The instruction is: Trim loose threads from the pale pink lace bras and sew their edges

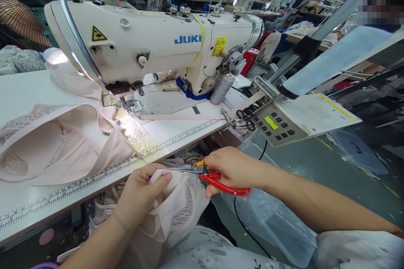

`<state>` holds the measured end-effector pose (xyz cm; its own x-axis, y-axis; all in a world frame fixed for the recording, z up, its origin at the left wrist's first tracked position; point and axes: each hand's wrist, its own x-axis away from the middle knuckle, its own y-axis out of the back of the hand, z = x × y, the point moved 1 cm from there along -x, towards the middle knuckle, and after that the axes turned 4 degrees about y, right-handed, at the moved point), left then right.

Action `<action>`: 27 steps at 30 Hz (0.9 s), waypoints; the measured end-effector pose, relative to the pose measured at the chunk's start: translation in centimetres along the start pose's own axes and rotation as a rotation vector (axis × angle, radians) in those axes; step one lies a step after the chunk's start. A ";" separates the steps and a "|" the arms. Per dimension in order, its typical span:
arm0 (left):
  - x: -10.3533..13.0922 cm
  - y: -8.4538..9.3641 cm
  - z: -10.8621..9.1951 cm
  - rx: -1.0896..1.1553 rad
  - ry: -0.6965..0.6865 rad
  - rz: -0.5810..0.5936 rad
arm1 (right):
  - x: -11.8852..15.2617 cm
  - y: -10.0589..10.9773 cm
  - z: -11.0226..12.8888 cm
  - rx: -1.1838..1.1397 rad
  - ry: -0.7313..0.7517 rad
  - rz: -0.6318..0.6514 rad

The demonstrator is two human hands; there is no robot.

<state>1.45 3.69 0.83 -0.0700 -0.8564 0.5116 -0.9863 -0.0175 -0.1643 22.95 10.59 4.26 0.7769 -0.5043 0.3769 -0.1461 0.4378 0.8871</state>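
Note:
Below the table edge, my left hand pinches the edge of a pale pink bra with lace panels, which hangs over my lap. My right hand is closed around red-handled scissors. Their metal blades point left and lie at the fabric edge close to my left fingertips. An orange piece shows at the scissors' upper side by my right thumb. Another pale pink bra lies on the sewing table, reaching toward the presser foot.
A white sewing machine stands on the table, with a grey thread cone and a wooden-handled tool beside it. A control panel juts out on the right. Beneath it stands a clear plastic bin. A fan is behind left.

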 end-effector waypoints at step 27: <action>-0.1 -0.4 -0.2 0.048 0.014 0.021 | 0.3 -0.2 0.2 -0.074 0.008 0.025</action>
<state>1.85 3.92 1.04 -0.0929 -0.8497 0.5190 -0.9763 -0.0247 -0.2151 23.08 10.19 4.25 0.7785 -0.4869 0.3961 -0.1197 0.5044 0.8552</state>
